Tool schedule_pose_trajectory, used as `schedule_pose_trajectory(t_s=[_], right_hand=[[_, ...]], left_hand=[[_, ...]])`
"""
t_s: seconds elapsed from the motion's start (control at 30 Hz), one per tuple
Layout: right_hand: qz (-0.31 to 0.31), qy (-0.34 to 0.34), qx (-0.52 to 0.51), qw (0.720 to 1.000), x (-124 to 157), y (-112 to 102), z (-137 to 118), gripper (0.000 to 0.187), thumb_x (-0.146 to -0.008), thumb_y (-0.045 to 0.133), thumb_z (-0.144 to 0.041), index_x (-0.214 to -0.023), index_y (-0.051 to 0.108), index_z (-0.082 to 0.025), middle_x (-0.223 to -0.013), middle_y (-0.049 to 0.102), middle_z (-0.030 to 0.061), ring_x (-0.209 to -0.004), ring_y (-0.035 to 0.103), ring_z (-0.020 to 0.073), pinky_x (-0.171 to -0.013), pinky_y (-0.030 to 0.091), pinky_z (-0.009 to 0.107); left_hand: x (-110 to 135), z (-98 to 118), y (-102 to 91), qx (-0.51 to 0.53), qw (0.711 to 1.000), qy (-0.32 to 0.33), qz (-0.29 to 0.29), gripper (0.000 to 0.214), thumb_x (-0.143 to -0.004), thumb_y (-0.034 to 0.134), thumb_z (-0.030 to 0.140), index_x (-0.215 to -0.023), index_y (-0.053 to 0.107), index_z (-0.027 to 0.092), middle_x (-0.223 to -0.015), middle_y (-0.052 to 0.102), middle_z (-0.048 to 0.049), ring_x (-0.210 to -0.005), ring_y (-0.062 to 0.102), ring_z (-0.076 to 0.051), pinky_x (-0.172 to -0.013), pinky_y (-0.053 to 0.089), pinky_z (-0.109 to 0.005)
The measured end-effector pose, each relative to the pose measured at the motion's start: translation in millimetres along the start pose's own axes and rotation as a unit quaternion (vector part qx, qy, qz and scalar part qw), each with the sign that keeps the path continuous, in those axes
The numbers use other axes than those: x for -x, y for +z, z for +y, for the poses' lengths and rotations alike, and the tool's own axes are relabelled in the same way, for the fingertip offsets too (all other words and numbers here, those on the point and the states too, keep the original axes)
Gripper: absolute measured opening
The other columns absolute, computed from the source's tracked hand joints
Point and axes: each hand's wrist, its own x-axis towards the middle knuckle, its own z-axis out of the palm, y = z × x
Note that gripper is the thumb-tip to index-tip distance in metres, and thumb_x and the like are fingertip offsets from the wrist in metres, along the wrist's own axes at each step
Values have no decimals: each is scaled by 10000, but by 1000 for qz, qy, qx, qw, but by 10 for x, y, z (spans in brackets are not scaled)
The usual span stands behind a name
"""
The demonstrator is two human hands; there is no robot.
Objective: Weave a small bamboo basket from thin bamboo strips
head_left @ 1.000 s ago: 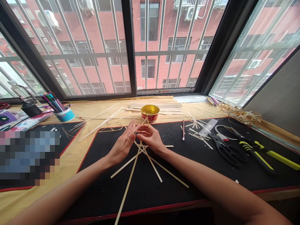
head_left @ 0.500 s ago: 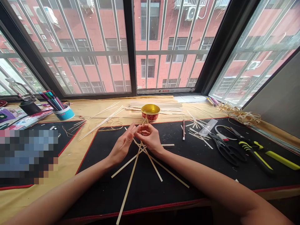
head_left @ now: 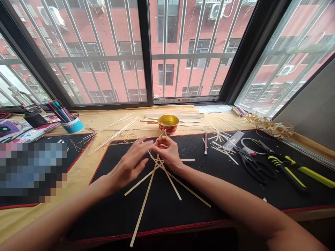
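Pale, flat wooden strips (head_left: 151, 182) cross in a star, nearer than the round red bowl with golden inside (head_left: 168, 129); the longest slants away from the bowl, near-left. The right hand (head_left: 167, 150) pinches their bowl-facing part, hiding some crossings. The left hand (head_left: 128, 163) is blurred, thumb spread apart; contact cannot be told.
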Motion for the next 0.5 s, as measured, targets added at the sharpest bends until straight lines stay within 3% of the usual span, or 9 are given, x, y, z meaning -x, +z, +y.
schedule_pose_trajectory(t_s=[0.07, 0.13, 0.23, 0.33, 0.43, 0.5], right_hand=[[0, 3, 0, 1000, -1, -1, -2, 335, -579, 767, -324, -784, 542, -185, -691, 612, -22, -673, 616, 136, -723, 511, 315], [1, 6, 2, 1000, -1, -4, -2, 326, -579, 767, -325, -776, 548, -185, -688, 606, -23, -676, 618, 139, -721, 514, 315], [1, 8, 2, 1000, 2, -7, 0, 321, -579, 767, -323, -763, 543, -187, -691, 601, -22, -682, 619, 140, -725, 517, 315], [1, 8, 3, 1000, 5, -8, 2, 325, -581, 766, -328, -770, 541, -190, -698, 601, -22, -687, 623, 141, -727, 522, 317], [0, 8, 6, 1000, 5, -7, 0, 329, -576, 770, -331, -773, 546, -190, -692, 607, -20, -685, 627, 145, -730, 529, 324], [0, 8, 6, 1000, 4, -6, -3, 326, -575, 768, -329, -770, 549, -188, -691, 606, -21, -680, 626, 143, -734, 531, 326]], left_hand=[[150, 100, -141, -66, 981, 137, -123, 456, -921, 387, 108, -1346, 486, 240, -1339, 572, -78, -1351, 396, -236, -1120, 342, -442], [267, 240, -236, -101, 942, 232, -222, 444, -915, 340, 102, -1308, 535, 169, -1247, 634, -128, -1252, 518, -258, -1097, 377, -441], [299, 421, -292, -90, 918, 289, -258, 472, -895, 274, 112, -1233, 602, 92, -1119, 695, -154, -1073, 646, -265, -1008, 474, -357], [239, 463, -285, -45, 904, 338, -259, 488, -848, 274, 90, -1145, 661, 67, -1036, 721, -172, -990, 682, -271, -938, 514, -350], [272, 403, -225, -12, 918, 309, -249, 486, -836, 282, 117, -1116, 679, 108, -1012, 728, -168, -980, 683, -269, -920, 519, -393], [346, 352, -169, -2, 967, 174, -184, 444, -857, 323, 216, -1126, 675, 185, -1042, 722, -144, -993, 670, -282, -919, 506, -466]])
